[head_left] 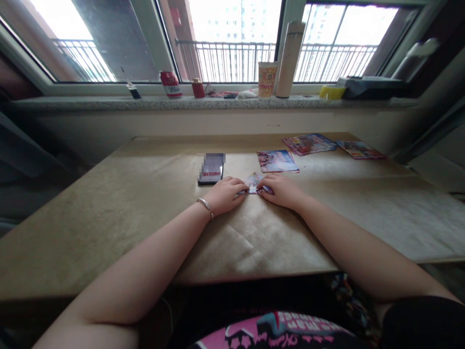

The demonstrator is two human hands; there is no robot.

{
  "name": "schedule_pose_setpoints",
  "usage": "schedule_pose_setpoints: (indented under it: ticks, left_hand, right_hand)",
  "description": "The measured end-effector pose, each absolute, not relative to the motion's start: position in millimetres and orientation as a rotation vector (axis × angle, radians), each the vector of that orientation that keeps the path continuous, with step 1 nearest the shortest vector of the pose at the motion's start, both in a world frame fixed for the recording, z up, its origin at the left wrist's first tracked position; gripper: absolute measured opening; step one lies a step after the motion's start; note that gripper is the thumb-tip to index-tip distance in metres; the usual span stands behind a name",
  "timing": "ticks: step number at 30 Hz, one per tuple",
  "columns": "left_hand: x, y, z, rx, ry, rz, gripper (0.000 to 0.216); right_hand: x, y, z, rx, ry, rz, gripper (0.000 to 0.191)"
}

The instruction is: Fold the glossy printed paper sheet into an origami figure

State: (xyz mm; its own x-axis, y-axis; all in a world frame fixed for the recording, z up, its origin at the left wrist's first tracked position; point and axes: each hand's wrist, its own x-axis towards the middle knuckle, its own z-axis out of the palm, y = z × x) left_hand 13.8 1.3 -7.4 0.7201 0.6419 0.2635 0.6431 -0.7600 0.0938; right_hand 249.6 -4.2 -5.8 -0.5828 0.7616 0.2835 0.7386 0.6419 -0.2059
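Observation:
A small piece of colourful printed paper [254, 182], partly folded with a pointed top, lies on the table between both hands. The fingers of my left hand [229, 193] are curled and press on its left end. My right hand [280, 189] grips the opposite end, its thumb and fingertips closed on the near edge. Fingers cover both ends of the paper. A silver bracelet [204, 204] circles my left wrist. Just beyond my left hand lies a phone [212, 168]. Past my right hand is a stack of square printed sheets [278, 161].
More printed sheets lie in a fanned pile [308, 144] and another pile [360, 149] at the back right. A tan cloth covers the table [109, 213]. On the windowsill [218, 102] stand a red can [170, 84], a patterned cup [267, 80] and a tall cylinder [290, 60].

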Motion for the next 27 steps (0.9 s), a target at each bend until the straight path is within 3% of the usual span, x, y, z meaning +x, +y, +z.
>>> schedule_pose_setpoints:
  ticks: [10, 27]
  left_hand:
    - [21, 2, -7, -2.78, -1.209, -0.418, 0.022]
    - [36, -15, 1, -2.608, -1.149, -0.563, 0.022]
  right_hand:
    - [235, -13, 0, -1.336, -2.552, -0.188, 0.016]
    - [225, -19, -3, -1.268, -2.4, -0.158, 0.014]
